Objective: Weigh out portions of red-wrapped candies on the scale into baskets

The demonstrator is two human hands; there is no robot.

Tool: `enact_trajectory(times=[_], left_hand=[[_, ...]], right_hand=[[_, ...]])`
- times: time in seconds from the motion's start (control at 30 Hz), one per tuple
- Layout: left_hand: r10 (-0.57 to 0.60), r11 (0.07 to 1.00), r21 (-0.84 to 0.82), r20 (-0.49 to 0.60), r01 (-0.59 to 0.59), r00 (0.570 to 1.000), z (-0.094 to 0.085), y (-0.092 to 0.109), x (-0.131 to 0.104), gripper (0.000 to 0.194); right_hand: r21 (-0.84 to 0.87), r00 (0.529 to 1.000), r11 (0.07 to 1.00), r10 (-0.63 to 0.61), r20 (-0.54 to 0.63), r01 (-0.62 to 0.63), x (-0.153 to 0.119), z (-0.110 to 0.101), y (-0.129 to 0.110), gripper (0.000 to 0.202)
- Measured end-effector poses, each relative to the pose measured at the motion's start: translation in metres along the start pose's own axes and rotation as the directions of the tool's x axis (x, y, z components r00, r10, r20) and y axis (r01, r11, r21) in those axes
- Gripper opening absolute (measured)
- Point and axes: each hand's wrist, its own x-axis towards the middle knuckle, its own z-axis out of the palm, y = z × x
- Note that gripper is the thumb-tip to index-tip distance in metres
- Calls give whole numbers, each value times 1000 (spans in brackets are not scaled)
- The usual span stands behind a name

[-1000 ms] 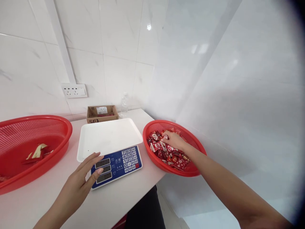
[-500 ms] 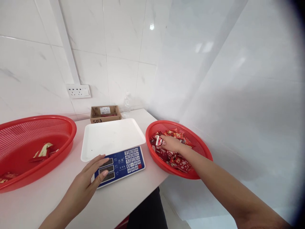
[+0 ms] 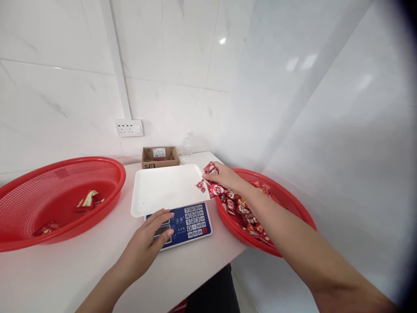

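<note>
My right hand (image 3: 224, 177) is closed on a few red candy packets (image 3: 215, 188) over the right end of the white scale tray (image 3: 163, 191). One red packet (image 3: 201, 186) shows against the tray just left of the fingers; whether it lies on it or is falling I cannot tell. My left hand (image 3: 146, 241) rests with fingers apart on the display side of the blue scale panel (image 3: 187, 237), partly covering the readouts. Below my right forearm, a red basket (image 3: 304, 219) holds many red snack packets (image 3: 246, 213).
A second red basket (image 3: 119, 176) at the left holds several packets (image 3: 89, 200). Behind the tray stand an open cardboard box (image 3: 160, 163) and a clear plastic bottle (image 3: 187, 144). A socket (image 3: 129, 128) is on the tiled wall. The white table (image 3: 195, 271) ends at the right front.
My right hand has lifted red packets out of the right basket and moved left to the tray. My left hand stays at the scale panel. The view has shifted a little left.
</note>
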Motion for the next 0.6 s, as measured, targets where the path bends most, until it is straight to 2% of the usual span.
enact_trajectory(times=[0.2,0.3,0.4,0.53,0.6], left_hand=[[-25,999,46,-52,28,998,-17,-4,-13,38],[-53,995,79,-72,59,996,-24,-9,-20,39],[-81,991,98,-79,89,994,-27,-17,-25,41],[-90,989,106,-89,99,992,-25,-26,-24,43],[-87,990,101,-86,96,993,-21,-29,-19,43]], right_hand=[[219,998,976,-6,62,-8,41,61,-18,30],[245,999,969,18,43,-28,48,69,-14,31],[232,998,971,47,38,-54,41,50,-2,34],[138,987,981,123,101,-136,11,-7,24,38],[46,966,977,198,169,-208,-9,-38,39,44]])
